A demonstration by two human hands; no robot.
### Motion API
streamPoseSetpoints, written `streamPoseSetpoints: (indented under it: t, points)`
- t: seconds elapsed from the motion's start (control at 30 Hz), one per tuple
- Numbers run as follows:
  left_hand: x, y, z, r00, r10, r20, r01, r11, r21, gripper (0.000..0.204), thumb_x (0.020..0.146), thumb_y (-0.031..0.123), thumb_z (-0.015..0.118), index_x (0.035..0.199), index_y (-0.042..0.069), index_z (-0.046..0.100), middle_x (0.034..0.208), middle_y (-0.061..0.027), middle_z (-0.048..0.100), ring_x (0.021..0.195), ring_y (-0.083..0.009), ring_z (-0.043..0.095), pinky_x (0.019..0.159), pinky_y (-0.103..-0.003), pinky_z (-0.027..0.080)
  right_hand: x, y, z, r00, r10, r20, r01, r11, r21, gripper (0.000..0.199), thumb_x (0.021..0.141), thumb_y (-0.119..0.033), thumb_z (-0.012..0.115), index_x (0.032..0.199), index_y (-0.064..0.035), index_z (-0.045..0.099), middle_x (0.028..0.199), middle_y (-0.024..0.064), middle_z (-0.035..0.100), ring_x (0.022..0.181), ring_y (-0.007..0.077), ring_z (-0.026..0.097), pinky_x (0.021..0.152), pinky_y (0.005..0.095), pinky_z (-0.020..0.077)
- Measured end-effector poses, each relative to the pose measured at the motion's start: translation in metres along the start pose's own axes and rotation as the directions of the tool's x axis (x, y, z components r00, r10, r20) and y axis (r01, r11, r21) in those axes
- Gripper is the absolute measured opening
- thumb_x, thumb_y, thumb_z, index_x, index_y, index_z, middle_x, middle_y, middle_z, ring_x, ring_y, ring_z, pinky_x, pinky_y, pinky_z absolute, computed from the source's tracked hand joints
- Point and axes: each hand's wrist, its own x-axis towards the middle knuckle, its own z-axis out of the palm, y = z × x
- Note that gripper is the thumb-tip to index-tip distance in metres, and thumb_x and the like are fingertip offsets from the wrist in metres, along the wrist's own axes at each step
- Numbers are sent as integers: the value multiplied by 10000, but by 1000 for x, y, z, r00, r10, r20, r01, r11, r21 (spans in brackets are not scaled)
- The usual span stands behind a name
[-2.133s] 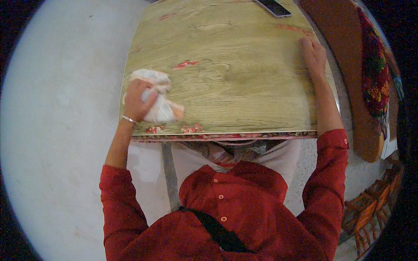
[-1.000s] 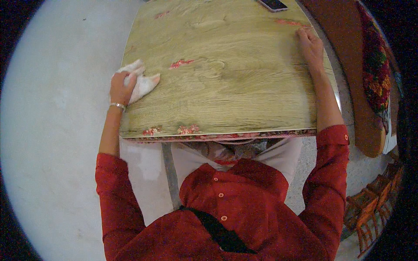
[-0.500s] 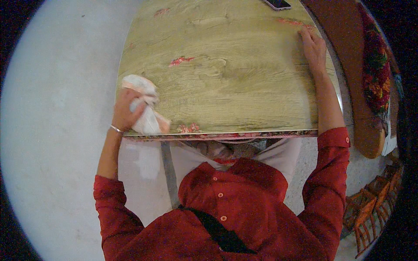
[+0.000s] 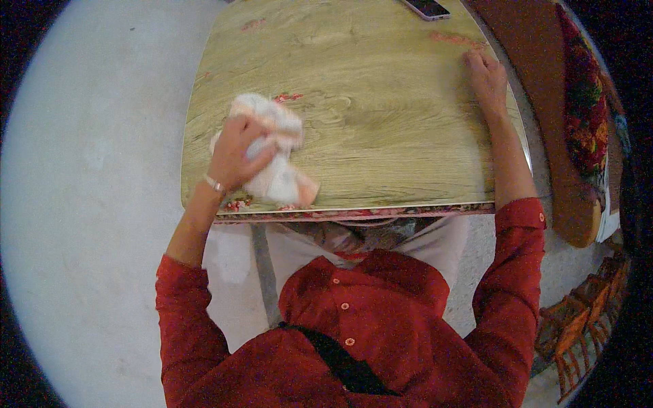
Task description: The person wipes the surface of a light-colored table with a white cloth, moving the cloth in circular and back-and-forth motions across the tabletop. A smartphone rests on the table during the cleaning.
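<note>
Single head view looks steeply down, close over the wooden table [image 4: 381, 136]

A wood-grain table [image 4: 381, 102] carries a white cloth [image 4: 275, 160] and a phone [image 4: 425, 8]

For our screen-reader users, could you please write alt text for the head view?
Seen from above, a person's left hand presses a crumpled white cloth onto a worn wooden table, while the right hand rests flat near its far right corner. A phone lies at the far edge.

There was one white cloth [image 4: 272, 153], one dark phone [image 4: 427, 8], one wooden tabletop [image 4: 381, 115], and two hands: left [image 4: 235, 153], right [image 4: 486, 75].
</note>
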Motion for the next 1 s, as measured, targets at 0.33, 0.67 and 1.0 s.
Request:
streamPoseSetpoints:
  t: [0.33, 0.67, 1.0]
  points:
    - [-48, -121, -27, 959, -241, -147, 267, 942, 201, 253, 783, 228, 673, 976, 68, 637, 965, -127, 567, 933, -316, 546, 840, -395, 429, 8, -8, 8, 1000, -21, -8, 21, 1000, -6, 417, 859, -374, 548, 948, 17, 661, 778, 141, 669, 732, 162, 588, 694, 317, 457]
    - [4, -2, -1, 1000, -13, -15, 13, 1000, 4, 270, 766, 214, 685, 1009, 103, 649, 1114, -153, 555, 1079, -330, 515, 940, -415, 402, 5, 7, 3, 995, 83, 57, -79, 994, -82, 405, 889, -370, 519, 1032, -18, 662, 861, 155, 671, 811, 210, 606, 740, 355, 464]
    - [-59, -84, -37, 974, -210, -79, 217, 971, 95, 288, 750, 144, 649, 1034, 109, 615, 1107, -136, 555, 1087, -323, 504, 961, -417, 387, 8, -10, 5, 998, -63, 4, 63, 997, 52, 368, 865, -356, 562, 991, -40, 701, 819, 123, 691, 755, 162, 607, 720, 318, 470]
